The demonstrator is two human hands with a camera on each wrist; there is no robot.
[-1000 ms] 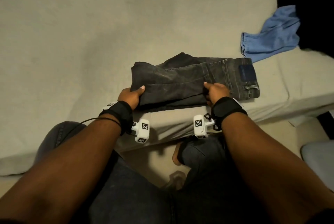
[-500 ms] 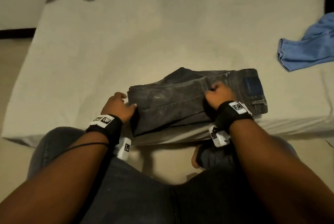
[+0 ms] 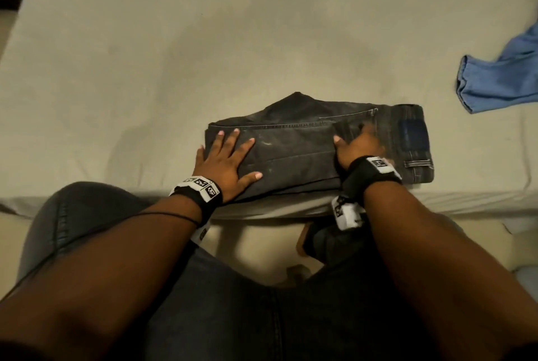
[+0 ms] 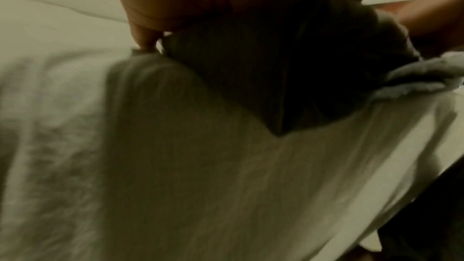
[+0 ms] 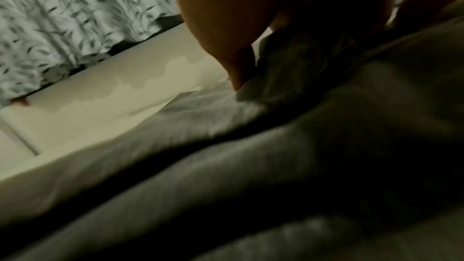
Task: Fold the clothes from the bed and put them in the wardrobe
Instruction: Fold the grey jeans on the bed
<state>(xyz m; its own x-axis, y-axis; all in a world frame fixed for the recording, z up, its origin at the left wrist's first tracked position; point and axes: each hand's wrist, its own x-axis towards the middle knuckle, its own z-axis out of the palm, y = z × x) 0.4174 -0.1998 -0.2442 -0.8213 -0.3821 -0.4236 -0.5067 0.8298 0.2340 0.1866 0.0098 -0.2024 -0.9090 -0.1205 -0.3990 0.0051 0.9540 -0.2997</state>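
Pressing folded dark jeans (image 3: 305, 151) flat at the bed's (image 3: 145, 55) near edge: my left hand (image 3: 224, 162) lies splayed on top, my right hand (image 3: 359, 145) blurred, grip unreadable. Denim looks heavy, floppy; best scooped under both ends. Blue garment (image 3: 500, 78) waits far right, nothing blocking.

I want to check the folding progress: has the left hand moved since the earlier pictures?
Yes. The left hand has come from the left edge of the jeans onto their top, fingers spread flat.
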